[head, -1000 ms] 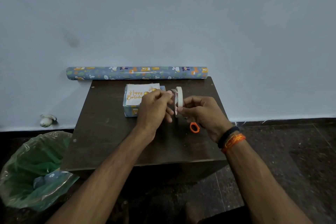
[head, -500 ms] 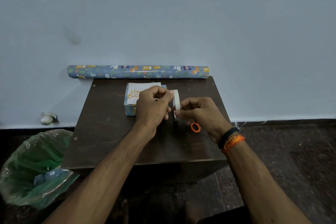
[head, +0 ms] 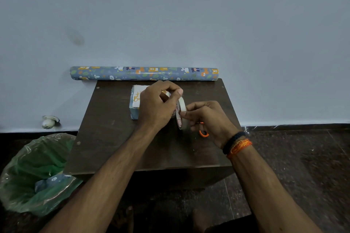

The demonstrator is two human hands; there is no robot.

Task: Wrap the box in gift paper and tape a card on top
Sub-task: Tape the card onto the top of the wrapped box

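Observation:
A small box (head: 134, 112) wrapped in blue patterned paper sits on the dark table (head: 113, 138), with a white birthday card (head: 137, 95) lying on its top. My left hand (head: 157, 108) hovers in front of the box and hides its right part; its thumb and fingers pinch at the top of a white tape roll (head: 181, 112). My right hand (head: 208, 121) grips the roll from the right, holding it upright on edge above the table.
A roll of gift paper (head: 144, 73) lies along the table's back edge against the wall. Orange-handled scissors (head: 203, 134) lie under my right hand. A green bag (head: 34, 174) with paper scraps stands on the floor at the left. A small white object (head: 49, 121) sits by the wall.
Both hands with the tape roll have shifted slightly; my left hand's fingers have risen to the roll's top edge. The box and card have not moved.

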